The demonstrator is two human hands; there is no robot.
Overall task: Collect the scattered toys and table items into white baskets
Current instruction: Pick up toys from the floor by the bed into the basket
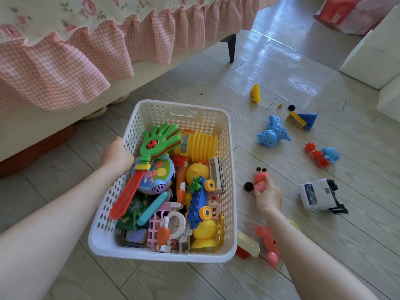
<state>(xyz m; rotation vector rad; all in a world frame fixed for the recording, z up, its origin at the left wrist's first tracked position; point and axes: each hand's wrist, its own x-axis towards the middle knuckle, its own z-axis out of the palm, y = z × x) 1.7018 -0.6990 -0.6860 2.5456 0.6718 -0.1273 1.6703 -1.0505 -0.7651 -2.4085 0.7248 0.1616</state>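
Observation:
A white perforated basket [228, 191] full of several toys stands on the floor in the middle. My left hand [115, 153] grips its left rim. To the right of the basket, my right hand [268, 194] grips a small pink bug toy [260, 179] with black feelers, low over the floor. A black wheel [248, 187] lies just left of that toy. Inside the basket lie a green hand clapper [160, 141], a yellow accordion toy [205, 144] and a blue wheeled brick [199, 200].
Scattered on the floor to the right: a white toy truck [318, 197], blue elephants [273, 135], red gears with a blue octopus [322, 155], a yellow piece [255, 94], a blue cone [307, 120], a pink toy [268, 241], a wooden block [249, 243]. A sofa with a pink skirt [65, 61] is behind.

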